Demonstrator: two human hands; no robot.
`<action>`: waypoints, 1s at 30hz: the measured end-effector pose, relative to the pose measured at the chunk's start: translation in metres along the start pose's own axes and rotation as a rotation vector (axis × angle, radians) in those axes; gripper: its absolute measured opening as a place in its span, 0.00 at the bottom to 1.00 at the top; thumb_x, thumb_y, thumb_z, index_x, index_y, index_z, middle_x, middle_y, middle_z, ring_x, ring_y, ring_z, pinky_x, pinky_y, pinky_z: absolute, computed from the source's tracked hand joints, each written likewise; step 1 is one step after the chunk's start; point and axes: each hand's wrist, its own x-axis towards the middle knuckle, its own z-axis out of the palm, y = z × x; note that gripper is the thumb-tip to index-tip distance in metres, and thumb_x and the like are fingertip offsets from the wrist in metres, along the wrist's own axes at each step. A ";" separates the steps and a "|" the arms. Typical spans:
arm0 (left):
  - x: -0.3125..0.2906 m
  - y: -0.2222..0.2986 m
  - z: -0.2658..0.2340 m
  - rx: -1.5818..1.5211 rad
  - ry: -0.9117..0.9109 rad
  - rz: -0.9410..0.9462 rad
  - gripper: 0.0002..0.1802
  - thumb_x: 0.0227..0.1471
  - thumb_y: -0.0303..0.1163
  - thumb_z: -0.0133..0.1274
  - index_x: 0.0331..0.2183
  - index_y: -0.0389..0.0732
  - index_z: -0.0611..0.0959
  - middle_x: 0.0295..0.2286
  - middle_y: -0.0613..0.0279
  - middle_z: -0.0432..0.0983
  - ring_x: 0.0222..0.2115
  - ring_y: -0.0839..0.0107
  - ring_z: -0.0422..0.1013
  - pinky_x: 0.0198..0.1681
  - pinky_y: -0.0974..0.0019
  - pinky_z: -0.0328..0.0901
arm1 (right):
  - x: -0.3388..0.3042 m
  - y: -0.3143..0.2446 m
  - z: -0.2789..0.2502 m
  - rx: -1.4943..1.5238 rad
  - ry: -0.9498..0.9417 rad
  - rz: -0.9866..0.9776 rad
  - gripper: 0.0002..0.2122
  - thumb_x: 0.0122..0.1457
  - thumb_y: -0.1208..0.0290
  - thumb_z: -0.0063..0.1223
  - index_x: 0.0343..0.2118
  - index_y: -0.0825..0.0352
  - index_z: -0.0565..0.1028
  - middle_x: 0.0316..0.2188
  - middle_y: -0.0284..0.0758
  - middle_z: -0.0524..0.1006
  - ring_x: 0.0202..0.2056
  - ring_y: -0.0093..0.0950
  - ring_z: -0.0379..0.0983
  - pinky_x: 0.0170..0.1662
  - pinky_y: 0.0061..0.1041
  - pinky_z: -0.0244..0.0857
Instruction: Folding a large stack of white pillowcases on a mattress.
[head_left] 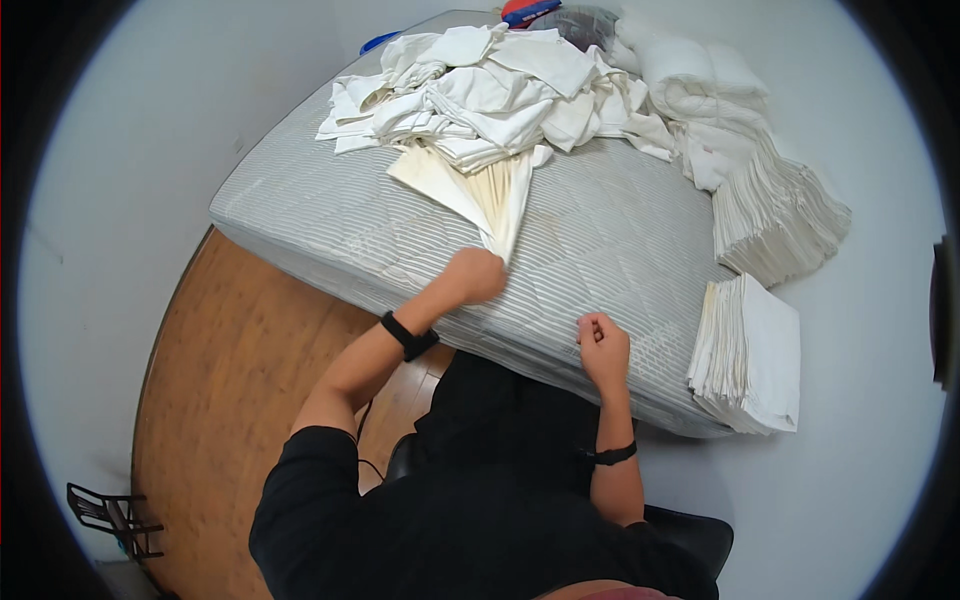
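My left hand (478, 276) is closed on one corner of a cream-white cloth (492, 195). From my fist the cloth fans out in pleats, and its far end lies against the underside of a loose heap of white cloths (490, 95) on the mattress (370, 225). Over the mattress's near edge, my right hand (606, 348) is curled with its fingers drawn in, and I see nothing in it. That hand is apart from the cloth.
Along the right side stand two neat stacks of folded white cloths, a nearer stack (745, 355) and a farther stack (775, 220). Behind them lies a rolled white quilt (700, 75). A small dark chair (115, 518) stands on the wooden floor (230, 400) at lower left.
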 end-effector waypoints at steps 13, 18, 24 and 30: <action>-0.060 0.144 -0.025 -0.693 -0.388 0.450 0.24 0.58 0.46 0.47 0.25 0.34 0.82 0.20 0.49 0.78 0.24 0.54 0.77 0.31 0.56 0.71 | 0.039 0.034 -0.011 0.049 -0.043 -0.016 0.18 0.64 0.60 0.48 0.36 0.76 0.78 0.28 0.51 0.80 0.30 0.45 0.78 0.39 0.37 0.69; -0.075 0.074 0.009 -1.216 -0.574 -0.154 0.38 0.65 0.61 0.33 0.46 0.34 0.79 0.33 0.49 0.80 0.32 0.61 0.78 0.33 0.62 0.73 | -0.030 -0.013 -0.021 -0.274 -0.407 -0.140 0.12 0.60 0.64 0.48 0.28 0.68 0.75 0.26 0.48 0.78 0.32 0.52 0.74 0.35 0.48 0.66; -0.118 0.052 0.055 -1.601 -0.068 -0.494 0.34 0.65 0.49 0.44 0.58 0.28 0.68 0.52 0.49 0.72 0.51 0.64 0.70 0.53 0.65 0.66 | -0.040 -0.067 -0.040 -0.156 -1.351 -0.210 0.18 0.61 0.55 0.56 0.25 0.68 0.77 0.17 0.37 0.78 0.20 0.32 0.75 0.27 0.31 0.66; -0.112 0.074 0.076 -1.647 0.070 -0.517 0.28 0.66 0.36 0.46 0.59 0.27 0.66 0.55 0.53 0.70 0.53 0.66 0.67 0.57 0.65 0.62 | 0.049 -0.028 -0.004 -0.433 -0.031 -0.089 0.18 0.60 0.53 0.56 0.28 0.67 0.78 0.19 0.40 0.77 0.23 0.39 0.75 0.28 0.38 0.66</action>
